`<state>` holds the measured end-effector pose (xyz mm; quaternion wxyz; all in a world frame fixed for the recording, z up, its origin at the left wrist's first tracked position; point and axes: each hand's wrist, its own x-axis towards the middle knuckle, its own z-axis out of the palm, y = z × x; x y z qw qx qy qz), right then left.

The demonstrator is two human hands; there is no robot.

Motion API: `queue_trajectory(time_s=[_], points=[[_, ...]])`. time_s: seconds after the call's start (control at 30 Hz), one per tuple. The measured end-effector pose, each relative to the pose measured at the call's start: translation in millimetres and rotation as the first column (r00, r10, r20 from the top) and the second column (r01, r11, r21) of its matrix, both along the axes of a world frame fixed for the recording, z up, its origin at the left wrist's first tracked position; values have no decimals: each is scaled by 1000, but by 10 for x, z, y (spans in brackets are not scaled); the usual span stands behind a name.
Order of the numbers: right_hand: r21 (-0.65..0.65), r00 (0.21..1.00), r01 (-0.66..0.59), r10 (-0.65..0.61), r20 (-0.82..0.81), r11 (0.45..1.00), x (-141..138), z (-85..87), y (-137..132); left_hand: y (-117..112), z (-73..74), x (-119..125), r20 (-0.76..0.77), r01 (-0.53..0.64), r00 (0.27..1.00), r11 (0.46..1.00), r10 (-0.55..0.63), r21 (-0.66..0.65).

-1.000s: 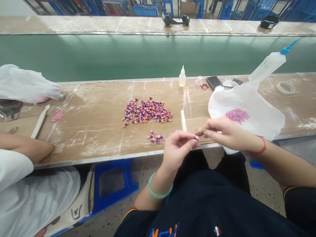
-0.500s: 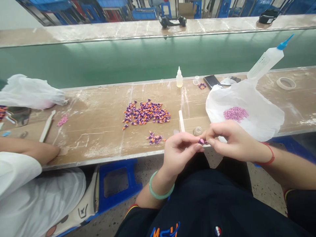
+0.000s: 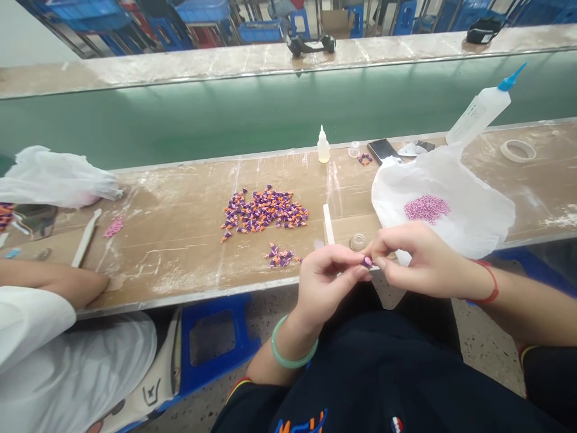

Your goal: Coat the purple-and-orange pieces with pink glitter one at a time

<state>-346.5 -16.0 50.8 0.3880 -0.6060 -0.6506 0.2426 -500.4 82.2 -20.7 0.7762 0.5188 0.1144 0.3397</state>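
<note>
Between the fingertips of my left hand point(image 3: 322, 279) sits a small purple and pink piece point(image 3: 367, 262), partly hidden. My right hand point(image 3: 415, 258) pinches at its right end; the exact contact there is too small to make out. Left of my hands lies a small cluster of purple and orange pieces point(image 3: 280, 257), and farther back a large pile of similar pieces point(image 3: 265, 209). Tiny pink beads point(image 3: 427, 208) rest on a white plastic bag point(image 3: 484, 207) beyond my right hand. Close behind my fingertips are a small round clear container point(image 3: 357, 242) and a white stick point(image 3: 328, 224).
Along the far edge stand a small dropper bottle point(image 3: 323, 148), a phone point(image 3: 383, 151) and a leaning large bottle with blue nozzle point(image 3: 482, 114). A tape roll point(image 3: 518, 151) lies at right. On the left, a person's arm point(image 3: 54, 279) rests by the table edge.
The view has shifted slightly, so the table things appear a little lower and to the left. My fingers have shifted slightly around the small piece, which both hands keep at the same place.
</note>
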Motion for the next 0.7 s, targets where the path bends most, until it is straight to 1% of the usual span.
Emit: queue_trajectory(time_s=[0.17, 0.4, 0.57, 0.7], points=[[13, 1000, -4, 3, 29, 1000, -7, -1, -14, -11, 4, 21, 24, 15, 1000, 1000, -15, -3], [78, 984, 5, -18, 176, 997, -42, 8, -26, -24, 19, 31, 42, -14, 999, 1000, 13, 27], [93, 971, -9, -13, 239, 996, -52, 35, -21, -15, 10, 22, -9, -20, 1000, 999, 20, 44], [97, 962, -6, -20, 274, 995, -55, 20, -29, -13, 1, 19, -29, -20, 999, 999, 21, 44]])
